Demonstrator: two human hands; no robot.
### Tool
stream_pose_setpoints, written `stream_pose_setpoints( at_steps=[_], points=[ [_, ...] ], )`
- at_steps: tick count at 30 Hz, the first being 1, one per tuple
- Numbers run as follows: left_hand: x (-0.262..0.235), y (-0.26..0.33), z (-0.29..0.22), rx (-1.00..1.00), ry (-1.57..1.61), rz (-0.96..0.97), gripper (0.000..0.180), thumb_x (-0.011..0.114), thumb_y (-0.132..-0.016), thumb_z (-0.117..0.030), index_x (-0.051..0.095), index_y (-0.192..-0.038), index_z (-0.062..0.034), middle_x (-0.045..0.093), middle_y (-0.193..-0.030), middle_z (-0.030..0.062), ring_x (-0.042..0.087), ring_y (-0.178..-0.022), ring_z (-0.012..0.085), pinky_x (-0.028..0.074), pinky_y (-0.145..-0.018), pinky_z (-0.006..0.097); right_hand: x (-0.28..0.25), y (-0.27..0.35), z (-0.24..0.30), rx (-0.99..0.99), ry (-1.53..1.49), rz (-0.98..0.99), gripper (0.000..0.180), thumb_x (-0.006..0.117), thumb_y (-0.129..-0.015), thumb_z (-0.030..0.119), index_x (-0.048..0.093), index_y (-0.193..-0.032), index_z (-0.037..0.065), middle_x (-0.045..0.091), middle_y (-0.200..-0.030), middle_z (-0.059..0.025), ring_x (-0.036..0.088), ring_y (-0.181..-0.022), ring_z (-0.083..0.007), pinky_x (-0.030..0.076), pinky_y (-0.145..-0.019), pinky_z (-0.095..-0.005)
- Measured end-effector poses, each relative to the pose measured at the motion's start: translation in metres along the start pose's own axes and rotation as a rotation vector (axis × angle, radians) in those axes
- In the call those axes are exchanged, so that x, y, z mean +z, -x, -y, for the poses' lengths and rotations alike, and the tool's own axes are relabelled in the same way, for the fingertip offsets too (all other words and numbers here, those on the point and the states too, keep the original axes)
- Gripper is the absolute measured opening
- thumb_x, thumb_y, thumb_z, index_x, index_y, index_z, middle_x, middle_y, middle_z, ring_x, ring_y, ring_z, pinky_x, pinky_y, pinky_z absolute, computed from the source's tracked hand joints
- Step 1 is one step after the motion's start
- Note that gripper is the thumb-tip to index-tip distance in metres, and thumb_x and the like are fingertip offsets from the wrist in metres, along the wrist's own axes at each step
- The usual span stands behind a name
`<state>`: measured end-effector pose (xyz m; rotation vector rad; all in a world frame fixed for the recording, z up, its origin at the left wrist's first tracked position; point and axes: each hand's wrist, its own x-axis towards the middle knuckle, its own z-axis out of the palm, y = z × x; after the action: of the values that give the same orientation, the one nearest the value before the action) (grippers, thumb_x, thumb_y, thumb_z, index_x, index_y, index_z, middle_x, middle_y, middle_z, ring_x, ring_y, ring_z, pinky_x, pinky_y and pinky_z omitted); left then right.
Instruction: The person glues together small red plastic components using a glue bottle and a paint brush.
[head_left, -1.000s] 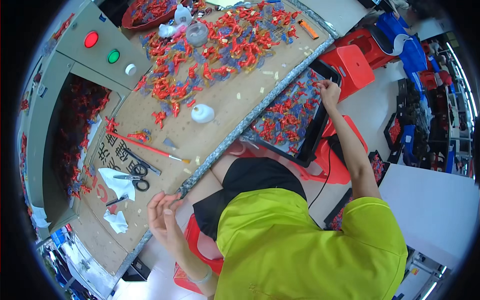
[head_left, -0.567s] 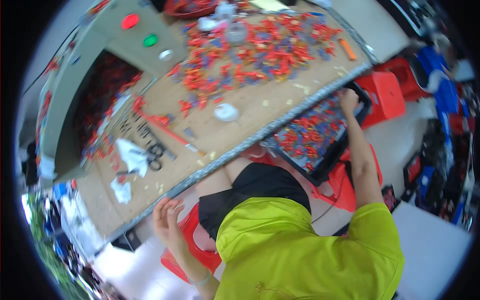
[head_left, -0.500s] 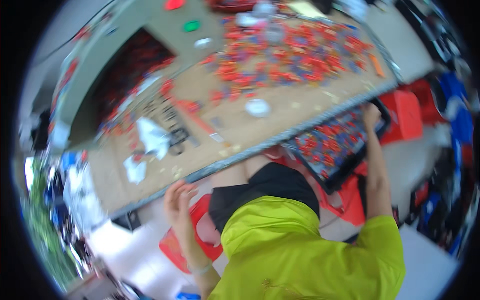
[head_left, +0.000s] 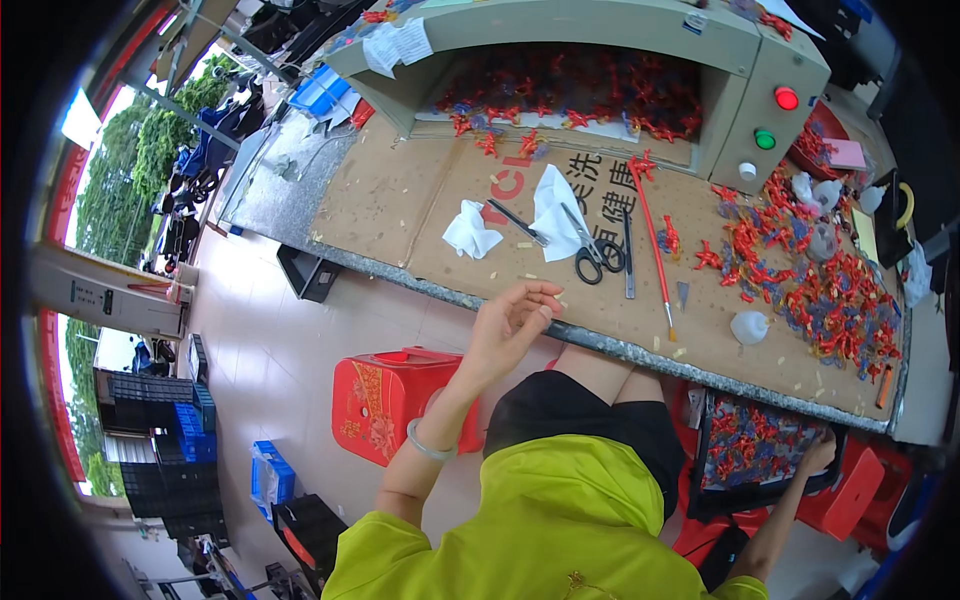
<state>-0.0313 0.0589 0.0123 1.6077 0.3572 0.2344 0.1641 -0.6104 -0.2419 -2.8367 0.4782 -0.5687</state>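
Note:
My left hand (head_left: 512, 328) hovers by the table's front edge, fingers loosely bent and apart, nothing visible between them. Low on the right, my right hand (head_left: 818, 454) is closed on the side rim of a black tray (head_left: 716, 500) full of small red and blue figures. Scissors (head_left: 598, 258) with black handles lie on the cardboard-covered table (head_left: 385, 205), partly over a crumpled white tissue (head_left: 553, 215). Beside them are a dark metal strip (head_left: 628, 255), a long red-handled brush (head_left: 655, 245) and a small round white bottle (head_left: 749, 327).
A loose pile of red, blue and yellow figures (head_left: 810, 285) covers the table's right side. Behind stands a beige tunnel machine (head_left: 590, 40) with more figures inside and a red and a green button. Red stools (head_left: 385, 405) stand below the table; a blue crate (head_left: 270, 472) sits on the floor.
My view has swung left and sharpened, bringing the machine and floor into sight. My left hand is now by the table edge, its fingers bent. My right hand stays at the tray.

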Motion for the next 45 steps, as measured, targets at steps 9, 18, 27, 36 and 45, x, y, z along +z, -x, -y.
stream_pose_setpoints(
  at_steps=[9,18,27,36,45],
  points=[
    [-0.064,-0.089,-0.019,0.211,-0.31,-0.056,0.023,0.053,-0.091,-0.004,0.056,-0.112,0.0035,0.063,-0.094,0.0066,0.061,-0.088,0.0122,0.049,-0.081,0.026,-0.152,0.156,0.184,-0.46,-0.47,0.179,0.023,0.054,-0.092,0.006,0.055,-0.072,-0.005,0.045,-0.061,-0.0148,0.044,-0.056,-0.0277,0.033,-0.053,-0.0422],
    [-0.035,-0.001,-0.016,-0.057,-0.318,0.868,0.019,0.052,-0.092,-0.012,0.063,-0.104,-0.0013,0.068,-0.083,0.0091,0.065,-0.078,0.0162,0.05,-0.069,0.028,-0.111,0.24,0.387,-1.153,-0.492,0.668,0.06,0.061,-0.085,0.03,0.043,-0.132,-0.003,0.049,-0.127,-0.024,0.046,-0.118,-0.0412,0.034,-0.1,-0.0498],
    [-0.054,0.157,0.161,-0.41,-0.43,0.042,0.024,0.052,-0.095,-0.016,0.061,-0.107,0.0018,0.068,-0.089,0.0137,0.066,-0.082,0.022,0.052,-0.077,0.031,-0.061,0.251,0.389,-1.25,-0.393,0.652,0.079,0.055,-0.087,0.046,0.027,-0.143,-0.002,0.032,-0.143,-0.0261,0.028,-0.133,-0.0425,0.022,-0.107,-0.0539],
    [-0.044,0.065,0.246,-0.075,-0.333,-0.222,0.031,0.047,-0.096,-0.018,0.054,-0.121,0.0,0.064,-0.1,0.0148,0.061,-0.095,0.0265,0.048,-0.084,0.034,-0.082,0.249,0.351,-1.175,-0.476,0.592,0.086,0.061,-0.081,0.045,0.025,-0.144,-0.001,0.025,-0.148,-0.0234,0.022,-0.136,-0.0439,0.014,-0.109,-0.0585],
    [0.003,-0.084,0.269,0.371,-0.365,-0.213,0.035,0.046,-0.095,-0.02,0.053,-0.123,-0.0008,0.06,-0.111,0.0193,0.055,-0.109,0.0333,0.042,-0.093,0.039,-0.073,0.261,0.346,-1.101,-0.365,0.684,0.088,0.06,-0.08,0.047,0.025,-0.143,-0.004,0.025,-0.147,-0.0268,0.018,-0.137,-0.0473,0.011,-0.11,-0.059]
  ],
)
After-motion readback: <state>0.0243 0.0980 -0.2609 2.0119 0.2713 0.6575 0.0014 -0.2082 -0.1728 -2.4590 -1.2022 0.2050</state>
